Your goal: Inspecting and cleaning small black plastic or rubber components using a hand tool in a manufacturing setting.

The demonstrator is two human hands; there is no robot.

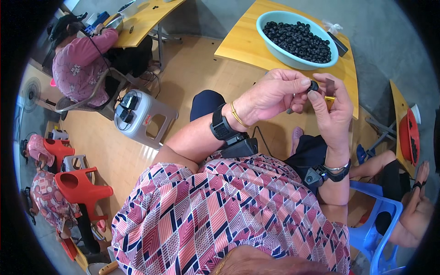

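My left hand (282, 89) is closed, its thumb and fingers pinching a small round black piece (313, 86) that looks like rubber or plastic. Close beside it, my right hand (337, 110) is closed round a small flat blade (329, 87) with a yellow handle (329, 101). The right thumb reaches up against the underside of the black piece. Both hands are raised in front of the table's near edge. Just beyond them stands a pale blue basin (268, 46) holding many similar black pieces (298, 41).
The basin's wooden table (238, 41) also bears a dark block (338, 43) and a clear plastic bag (332, 27). A grey stool (144, 120) stands left with black devices on it. Co-workers sit left and right, one beside a blue chair (373, 220). A red basin (409, 137) is far right.
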